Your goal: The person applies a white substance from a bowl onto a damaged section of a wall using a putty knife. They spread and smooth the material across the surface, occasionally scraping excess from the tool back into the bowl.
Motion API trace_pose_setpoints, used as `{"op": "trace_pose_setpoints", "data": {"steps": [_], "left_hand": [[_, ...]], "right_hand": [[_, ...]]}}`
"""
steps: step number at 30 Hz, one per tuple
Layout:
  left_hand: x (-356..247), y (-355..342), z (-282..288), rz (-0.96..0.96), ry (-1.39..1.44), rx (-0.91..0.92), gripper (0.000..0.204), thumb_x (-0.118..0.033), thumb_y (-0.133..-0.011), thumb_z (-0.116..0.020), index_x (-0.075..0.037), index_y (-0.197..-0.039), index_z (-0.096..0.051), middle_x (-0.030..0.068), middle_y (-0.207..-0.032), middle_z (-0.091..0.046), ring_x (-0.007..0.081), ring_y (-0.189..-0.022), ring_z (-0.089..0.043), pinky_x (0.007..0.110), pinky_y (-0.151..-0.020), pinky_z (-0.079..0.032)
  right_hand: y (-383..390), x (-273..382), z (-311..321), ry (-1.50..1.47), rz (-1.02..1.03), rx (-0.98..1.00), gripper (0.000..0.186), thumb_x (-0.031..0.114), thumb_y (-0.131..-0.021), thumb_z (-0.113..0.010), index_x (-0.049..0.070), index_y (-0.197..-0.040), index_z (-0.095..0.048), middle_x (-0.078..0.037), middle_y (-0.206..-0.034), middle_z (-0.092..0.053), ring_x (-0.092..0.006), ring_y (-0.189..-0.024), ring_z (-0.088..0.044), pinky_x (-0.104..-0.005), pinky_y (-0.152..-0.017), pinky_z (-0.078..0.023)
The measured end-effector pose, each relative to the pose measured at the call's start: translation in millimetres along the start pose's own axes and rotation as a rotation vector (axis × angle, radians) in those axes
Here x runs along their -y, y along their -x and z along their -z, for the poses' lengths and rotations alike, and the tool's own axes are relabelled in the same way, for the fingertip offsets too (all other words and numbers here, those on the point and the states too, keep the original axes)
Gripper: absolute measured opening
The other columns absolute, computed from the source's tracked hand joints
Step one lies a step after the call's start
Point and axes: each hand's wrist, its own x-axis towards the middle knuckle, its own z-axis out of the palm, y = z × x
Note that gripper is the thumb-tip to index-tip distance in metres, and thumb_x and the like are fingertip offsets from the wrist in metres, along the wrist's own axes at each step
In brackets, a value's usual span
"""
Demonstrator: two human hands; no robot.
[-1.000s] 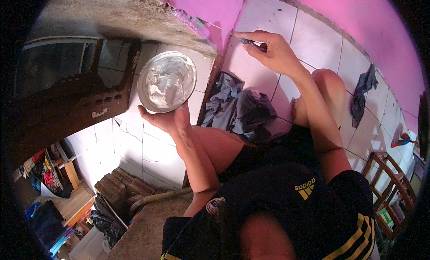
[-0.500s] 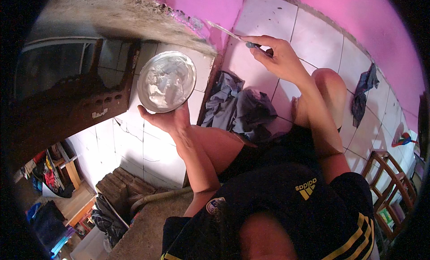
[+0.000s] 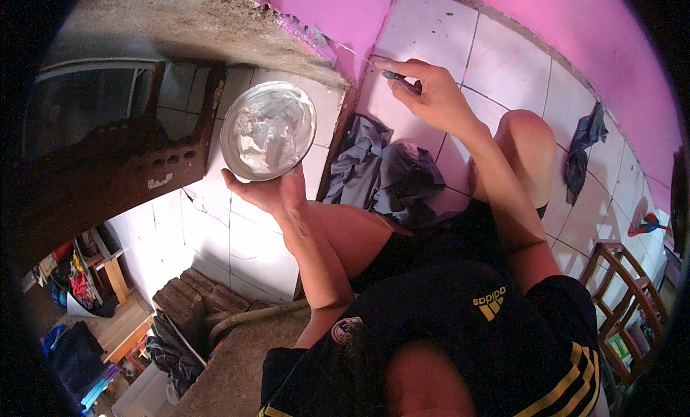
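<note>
My left hand point(image 3: 279, 194) supports a round metal bowl point(image 3: 231, 145) from below, its fingers mostly hidden under it. Smeared white paste point(image 3: 267, 133) fills much of the bowl. My right hand point(image 3: 440, 99) is closed around the dark handle of a putty knife point(image 3: 401, 79). Its thin blade is seen nearly edge-on and points up and left, at the corner where the pink wall point(image 3: 323, 11) meets a broken, rough plaster edge point(image 3: 305, 37). Whether the blade tip touches the wall, I cannot tell.
Crumpled dark grey cloth point(image 3: 399, 176) lies on the white tiles between my legs, and another dark cloth point(image 3: 586, 151) lies at the right. A dark wooden cabinet point(image 3: 108, 176) stands left of the bowl. A wooden frame point(image 3: 625, 295) is at far right. Cluttered shelving point(image 3: 126, 320) is lower left.
My right hand has shifted slightly left and down with the putty knife, and the blade now looks thinner, turned more edge-on. My left hand and the bowl have barely moved.
</note>
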Motion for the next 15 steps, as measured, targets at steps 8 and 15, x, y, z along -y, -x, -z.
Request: {"op": "trace_pose_setpoints", "data": {"steps": [8, 15], "left_hand": [[-2.6, -1.2, 4.4, 0.041, 0.058, 0.041, 0.061, -0.045, -0.081, -0.050, -0.012, -0.132, -0.047, 0.0138, -0.141, -0.037, 0.0351, -0.130, -0.033, 0.059, -0.105, -0.028], [-3.2, -4.8, 11.6, 0.048, 0.074, 0.031, 0.064, -0.045, -0.079, -0.052, -0.011, -0.132, -0.046, 0.0150, -0.141, -0.036, 0.0368, -0.131, -0.032, 0.059, -0.105, -0.027]], "right_hand": [[18.3, 15.0, -9.0, 0.111, 0.030, 0.044, 0.035, 0.008, -0.087, -0.057, 0.012, -0.122, -0.059, -0.010, -0.084, -0.059, -0.0147, -0.066, -0.051, -0.0265, -0.062, -0.044], [11.8, 7.1, -1.0, 0.096, -0.058, 0.004, 0.032, 0.009, -0.088, -0.058, 0.008, -0.119, -0.060, -0.012, -0.094, -0.063, -0.0116, -0.068, -0.052, -0.0249, -0.062, -0.045]]}}
